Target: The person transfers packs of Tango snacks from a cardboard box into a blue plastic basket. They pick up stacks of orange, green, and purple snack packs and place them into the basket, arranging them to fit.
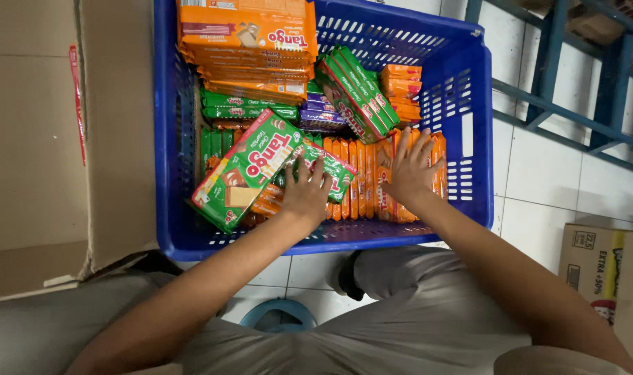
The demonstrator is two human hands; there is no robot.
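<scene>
Left hand (pixel 306 194): open, fingers spread, palm down on a green wafer pack (pixel 328 172) lying flat near the crate's near wall, gripping nothing.
Right hand (pixel 411 170): open, fingers fanned, pressed flat on the row of orange packs (pixel 361 177) standing on edge along the near right side of the crate, gripping nothing.
Large green pack (pixel 248 169): tilted, lying across the near left corner of the crate, just beside the left hand.
Blue crate (pixel 469 118): slotted plastic walls, resting on the white tiled floor (pixel 538 167).
Far left corner of crate: stack of orange packs (pixel 250 42), green packs under it.
Far middle: leaning bundle of green packs (pixel 358 94), purple packs (pixel 320 114) beside, small orange stack (pixel 402 87) toward the right wall.
Left of crate: open cardboard box (pixel 52 139).
Right of crate: blue metal rack (pixel 573 83); printed carton (pixel 604 271) at the near right.
</scene>
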